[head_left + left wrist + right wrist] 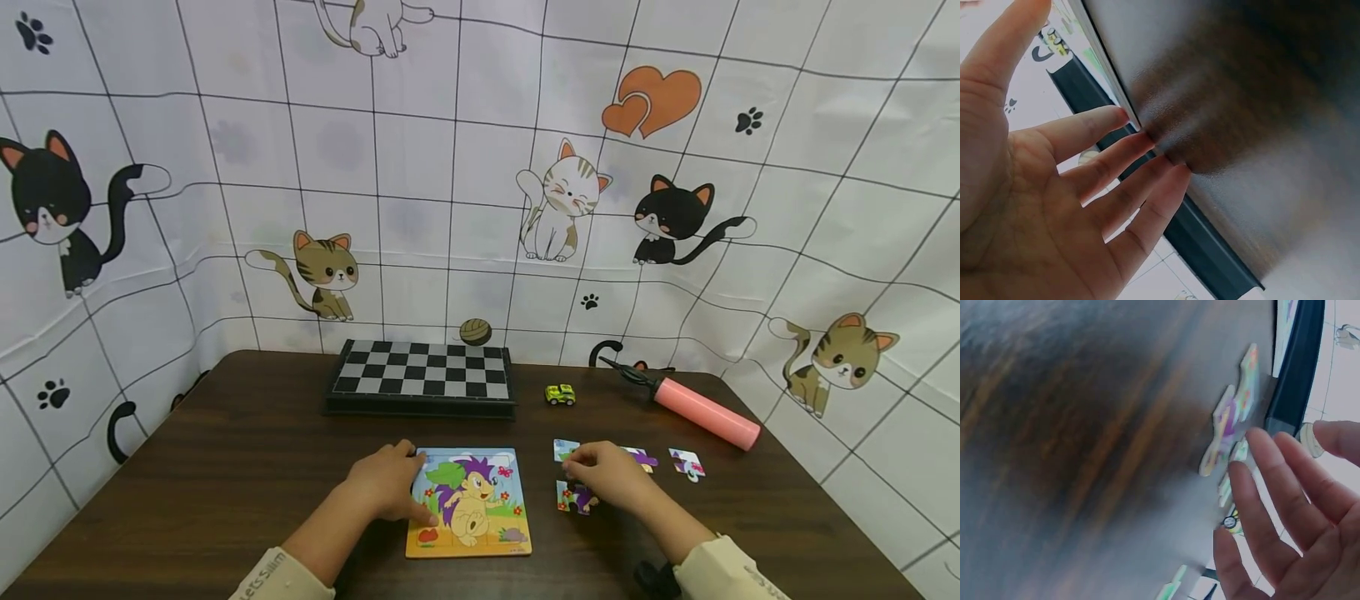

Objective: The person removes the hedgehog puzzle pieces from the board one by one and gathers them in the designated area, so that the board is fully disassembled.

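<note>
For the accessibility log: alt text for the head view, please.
A person's left hand rests on a hedgehog puzzle board while the right hand touches loose puzzle pieces on a dark table.

The left sleeve cuff reads "Lets Slim"; the right cuff's print is unreadable.

Orange-framed hedgehog puzzle, black-and-silver checked board, pink pump, brown table.

Bright, even light in the head view, edges bowed; both wrist views blurred, tabletop smeared.
</note>
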Available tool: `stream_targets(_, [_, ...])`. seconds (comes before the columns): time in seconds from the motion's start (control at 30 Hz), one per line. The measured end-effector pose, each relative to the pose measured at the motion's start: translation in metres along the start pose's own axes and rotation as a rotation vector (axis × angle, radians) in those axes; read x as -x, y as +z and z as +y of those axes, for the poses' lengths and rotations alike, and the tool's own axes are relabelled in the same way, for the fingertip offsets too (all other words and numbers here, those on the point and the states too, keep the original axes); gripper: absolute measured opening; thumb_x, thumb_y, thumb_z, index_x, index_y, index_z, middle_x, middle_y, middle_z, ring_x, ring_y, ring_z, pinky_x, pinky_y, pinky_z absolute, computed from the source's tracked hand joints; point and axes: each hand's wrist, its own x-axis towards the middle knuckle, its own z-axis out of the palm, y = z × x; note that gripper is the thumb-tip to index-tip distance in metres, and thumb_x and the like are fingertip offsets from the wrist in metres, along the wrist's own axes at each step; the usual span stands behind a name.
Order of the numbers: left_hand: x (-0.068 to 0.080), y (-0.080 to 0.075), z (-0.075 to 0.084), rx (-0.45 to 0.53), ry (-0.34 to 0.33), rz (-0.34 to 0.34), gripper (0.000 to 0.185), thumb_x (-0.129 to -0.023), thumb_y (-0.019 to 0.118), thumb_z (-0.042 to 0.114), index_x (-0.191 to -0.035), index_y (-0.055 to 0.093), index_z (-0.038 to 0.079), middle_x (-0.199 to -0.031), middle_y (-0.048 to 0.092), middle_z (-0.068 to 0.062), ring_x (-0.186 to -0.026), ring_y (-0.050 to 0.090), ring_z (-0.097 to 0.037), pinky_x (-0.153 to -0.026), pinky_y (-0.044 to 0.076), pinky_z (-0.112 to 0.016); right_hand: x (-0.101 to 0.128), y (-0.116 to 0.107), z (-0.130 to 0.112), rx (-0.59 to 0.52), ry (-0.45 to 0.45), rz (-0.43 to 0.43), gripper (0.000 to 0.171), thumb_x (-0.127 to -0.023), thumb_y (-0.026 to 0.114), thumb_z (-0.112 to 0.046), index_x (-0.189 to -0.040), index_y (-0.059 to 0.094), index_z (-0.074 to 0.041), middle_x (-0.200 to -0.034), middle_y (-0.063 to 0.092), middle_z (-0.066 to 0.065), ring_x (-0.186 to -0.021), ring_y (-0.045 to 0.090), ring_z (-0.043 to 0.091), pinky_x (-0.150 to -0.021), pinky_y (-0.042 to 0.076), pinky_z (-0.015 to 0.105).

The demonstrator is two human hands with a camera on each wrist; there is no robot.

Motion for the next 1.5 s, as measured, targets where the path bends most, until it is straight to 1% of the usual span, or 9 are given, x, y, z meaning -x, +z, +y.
stream_targets(0.17, [0.0, -0.001, 0.001, 0.005, -0.003, 0.0, 0.088, -0.067, 0.087, 0.053, -0.134, 0.06, 0.004, -0.136, 0.053, -0.019, -0.124, 0.05, -0.039, -0.098, 0.046, -0.061, -0.003, 0.001, -0.01, 0.065, 0.005, 0.055, 0.014, -0.095, 0.067, -0.025, -0.1, 0.075, -0.015, -0.097, 0.071, 0.0, -0.085, 0.063, 0.018, -0.075, 0.055, 0.044])
stream_targets(0.37, [0.001, -0.001, 0.0, 0.004, -0.005, -0.003, 0.088, -0.067, 0.087, 0.054, -0.135, 0.06, 0.004, -0.136, 0.052, -0.018, -0.124, 0.05, -0.038, -0.099, 0.045, -0.06, -0.005, 0.013, -0.024, 0.11, -0.182, -0.021, 0.029, -0.088, 0.076, -0.021, -0.116, 0.072, -0.018, -0.13, 0.06, 0.009, -0.123, 0.052, 0.038, -0.097, 0.045, 0.061])
stream_targets(0.5, [0.002, -0.002, 0.001, 0.01, -0.004, -0.004, 0.088, -0.067, 0.087, 0.053, -0.135, 0.06, 0.004, -0.136, 0.052, -0.018, -0.124, 0.05, -0.038, -0.099, 0.045, -0.06, -0.009, 0.03, -0.039, 0.142, -0.32, -0.077, 0.033, -0.086, 0.076, -0.008, -0.118, 0.071, -0.016, -0.125, 0.055, 0.012, -0.11, 0.052, 0.033, -0.087, 0.05, 0.053])
stream_targets(0.63, [0.003, -0.003, 0.001, 0.024, 0.003, -0.002, 0.085, -0.068, 0.087, 0.052, -0.134, 0.061, 0.004, -0.137, 0.053, -0.018, -0.125, 0.049, -0.038, -0.099, 0.045, -0.061, -0.016, 0.046, -0.059, 0.074, -0.306, -0.16, 0.03, -0.087, 0.074, -0.005, -0.116, 0.072, -0.015, -0.107, 0.052, 0.007, -0.089, 0.052, 0.022, -0.072, 0.051, 0.036])
stream_targets(0.73, [0.003, -0.004, 0.001, 0.036, 0.008, -0.005, 0.084, -0.069, 0.087, 0.051, -0.134, 0.061, 0.004, -0.136, 0.053, -0.017, -0.125, 0.049, -0.038, -0.099, 0.045, -0.061, -0.021, 0.056, -0.07, 0.019, -0.267, -0.239, 0.031, -0.085, 0.073, -0.006, -0.116, 0.072, -0.014, -0.102, 0.05, 0.006, -0.084, 0.053, 0.018, -0.068, 0.051, 0.03])
stream_targets(0.87, [0.003, -0.004, 0.0, 0.046, 0.015, -0.011, 0.083, -0.069, 0.087, 0.05, -0.133, 0.061, 0.004, -0.136, 0.053, -0.017, -0.124, 0.05, -0.038, -0.098, 0.045, -0.061, -0.025, 0.064, -0.08, 0.002, -0.244, -0.296, 0.039, -0.08, 0.073, -0.004, -0.118, 0.071, -0.012, -0.104, 0.047, 0.008, -0.085, 0.053, 0.019, -0.069, 0.051, 0.031])
stream_targets(1.1, [0.004, -0.005, -0.001, 0.037, 0.016, -0.01, 0.084, -0.069, 0.086, 0.051, -0.134, 0.061, 0.004, -0.136, 0.053, -0.017, -0.125, 0.05, -0.038, -0.098, 0.046, -0.06, -0.027, 0.066, -0.087, 0.113, -0.253, -0.309, 0.046, -0.072, 0.076, -0.009, -0.117, 0.072, -0.014, -0.107, 0.045, 0.006, -0.092, 0.045, 0.021, -0.071, 0.047, 0.033])
stream_targets(1.37, [0.002, -0.003, -0.001, 0.033, 0.007, -0.006, 0.084, -0.069, 0.086, 0.051, -0.134, 0.061, 0.004, -0.138, 0.052, -0.018, -0.127, 0.048, -0.039, -0.099, 0.045, -0.061, -0.027, 0.065, -0.096, 0.181, -0.232, -0.341, 0.033, -0.072, 0.08, -0.01, -0.102, 0.075, -0.021, -0.111, 0.049, 0.005, -0.103, 0.043, 0.026, -0.084, 0.05, 0.049])
stream_targets(1.5, [0.002, -0.003, -0.001, 0.031, 0.004, -0.01, 0.085, -0.069, 0.087, 0.051, -0.134, 0.061, 0.005, -0.138, 0.052, -0.018, -0.127, 0.048, -0.039, -0.099, 0.045, -0.061, -0.027, 0.068, -0.098, 0.178, -0.226, -0.341, 0.026, -0.073, 0.08, -0.006, -0.092, 0.074, -0.022, -0.109, 0.05, 0.003, -0.102, 0.041, 0.026, -0.084, 0.047, 0.047])
